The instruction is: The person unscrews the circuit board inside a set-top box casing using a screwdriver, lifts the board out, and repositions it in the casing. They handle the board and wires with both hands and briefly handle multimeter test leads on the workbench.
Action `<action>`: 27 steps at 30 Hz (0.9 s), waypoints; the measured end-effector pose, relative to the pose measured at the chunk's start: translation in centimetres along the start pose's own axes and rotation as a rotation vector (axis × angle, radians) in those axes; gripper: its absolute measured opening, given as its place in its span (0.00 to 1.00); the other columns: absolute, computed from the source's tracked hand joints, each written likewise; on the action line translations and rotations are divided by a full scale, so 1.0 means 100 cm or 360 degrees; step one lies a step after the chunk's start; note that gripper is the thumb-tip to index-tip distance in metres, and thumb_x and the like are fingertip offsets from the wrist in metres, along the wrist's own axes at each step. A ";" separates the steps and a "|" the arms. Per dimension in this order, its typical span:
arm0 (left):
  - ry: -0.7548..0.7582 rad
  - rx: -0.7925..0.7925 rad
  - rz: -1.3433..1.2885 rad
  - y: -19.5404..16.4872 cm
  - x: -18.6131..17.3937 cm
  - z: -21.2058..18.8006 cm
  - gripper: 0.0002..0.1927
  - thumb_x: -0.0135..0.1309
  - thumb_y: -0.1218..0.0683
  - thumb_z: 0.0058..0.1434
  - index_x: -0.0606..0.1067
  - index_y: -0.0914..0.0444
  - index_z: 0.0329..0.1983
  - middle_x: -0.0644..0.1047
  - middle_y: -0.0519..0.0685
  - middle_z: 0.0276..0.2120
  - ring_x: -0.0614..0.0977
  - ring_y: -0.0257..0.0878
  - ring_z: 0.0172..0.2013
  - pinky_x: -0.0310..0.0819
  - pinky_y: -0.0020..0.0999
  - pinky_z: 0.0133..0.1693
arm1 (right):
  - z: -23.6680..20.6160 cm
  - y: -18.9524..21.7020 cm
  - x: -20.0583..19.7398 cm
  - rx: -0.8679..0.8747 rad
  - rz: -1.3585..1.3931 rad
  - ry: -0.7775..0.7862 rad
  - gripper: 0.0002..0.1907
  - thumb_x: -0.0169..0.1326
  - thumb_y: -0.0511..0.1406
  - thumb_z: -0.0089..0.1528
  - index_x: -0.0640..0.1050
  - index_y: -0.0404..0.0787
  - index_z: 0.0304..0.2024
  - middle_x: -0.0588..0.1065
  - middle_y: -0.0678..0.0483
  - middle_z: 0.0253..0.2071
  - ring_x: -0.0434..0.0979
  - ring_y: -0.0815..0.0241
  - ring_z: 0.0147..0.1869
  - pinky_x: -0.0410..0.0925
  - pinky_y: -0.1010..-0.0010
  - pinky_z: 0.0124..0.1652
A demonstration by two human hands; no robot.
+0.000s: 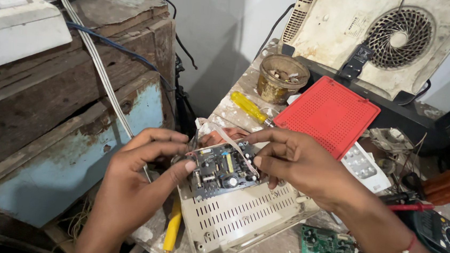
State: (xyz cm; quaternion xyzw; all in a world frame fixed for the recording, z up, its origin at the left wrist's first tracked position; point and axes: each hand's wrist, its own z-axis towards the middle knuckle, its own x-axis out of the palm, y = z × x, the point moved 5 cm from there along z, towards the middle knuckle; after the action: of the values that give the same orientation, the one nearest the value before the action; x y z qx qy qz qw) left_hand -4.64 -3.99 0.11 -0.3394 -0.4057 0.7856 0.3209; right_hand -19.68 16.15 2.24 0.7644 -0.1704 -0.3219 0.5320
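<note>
Two hands, left hand (pixel 142 163) and right hand (pixel 297 161), pinch a small circuit board (pixel 221 169) over a beige vented case (pixel 244 219); a rusty tin (pixel 282 77) holds little screws.

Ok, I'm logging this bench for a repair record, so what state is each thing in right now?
Small dark circuit board: out of its housing, held by both hands over the casing.
Left hand: gripping the board's left edge.
Right hand: pinching the board's right edge.
Beige vented plastic casing: lying flat beneath the board.
Red perforated plastic lid: detached, lying flat.
Rusty round tin: upright, open, holding small parts.
Yellow-handled screwdriver: lying unused.
Green circuit board: loose on the bench.
</note>
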 end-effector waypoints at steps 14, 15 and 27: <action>-0.0189 0.0173 -0.0056 -0.006 0.010 0.000 0.10 0.62 0.59 0.60 0.82 0.68 0.44 0.81 0.52 0.46 0.83 0.38 0.46 0.76 0.30 0.48 | 0.012 -0.006 -0.012 -0.0101 0.0498 -0.0196 0.07 0.57 0.36 0.65 0.79 0.38 0.38 0.75 0.59 0.28 0.68 0.69 0.28 0.62 0.75 0.26; -0.0205 0.0185 -0.0035 -0.007 0.010 0.000 0.11 0.62 0.58 0.60 0.82 0.68 0.44 0.81 0.52 0.46 0.83 0.38 0.46 0.76 0.30 0.48 | 0.012 -0.007 -0.015 -0.0066 0.0532 -0.0214 0.07 0.56 0.36 0.65 0.79 0.38 0.38 0.75 0.60 0.29 0.69 0.69 0.28 0.62 0.75 0.27; -0.0255 0.0209 -0.0037 -0.009 0.006 -0.001 0.09 0.61 0.59 0.60 0.82 0.68 0.42 0.81 0.52 0.45 0.83 0.38 0.46 0.75 0.31 0.48 | 0.012 -0.013 -0.019 0.0051 0.0623 -0.0163 0.07 0.56 0.38 0.64 0.79 0.42 0.40 0.76 0.62 0.31 0.69 0.70 0.30 0.61 0.73 0.30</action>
State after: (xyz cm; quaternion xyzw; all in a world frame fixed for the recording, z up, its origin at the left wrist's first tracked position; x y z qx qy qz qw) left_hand -4.70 -3.02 0.69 -0.2491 -0.3815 0.8314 0.3182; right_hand -21.98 16.94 1.32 0.7078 -0.3477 -0.2478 0.5628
